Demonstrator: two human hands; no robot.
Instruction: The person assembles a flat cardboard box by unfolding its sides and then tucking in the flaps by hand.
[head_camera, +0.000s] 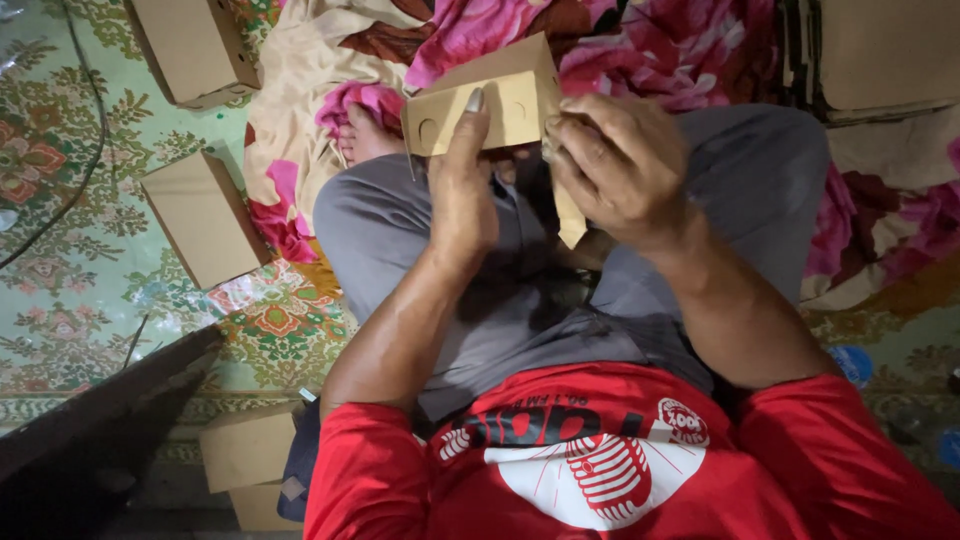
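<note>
I sit cross-legged in grey trousers and a red shirt, holding a small brown cardboard box (500, 95) above my lap. My left hand (462, 195) grips its near side, with the thumb pressed on a flap that has round cut-outs. My right hand (615, 165) pinches the box's right edge, where a narrow cardboard flap hangs down. The box is partly folded and tilted away from me.
Folded brown boxes lie on the patterned green floor mat: one (195, 45) at the top left, one (205, 218) at mid left, and two (250, 455) by my left hip. A pink flowered cloth (690, 45) spreads ahead. Flat cardboard stacks (880, 55) sit at the top right.
</note>
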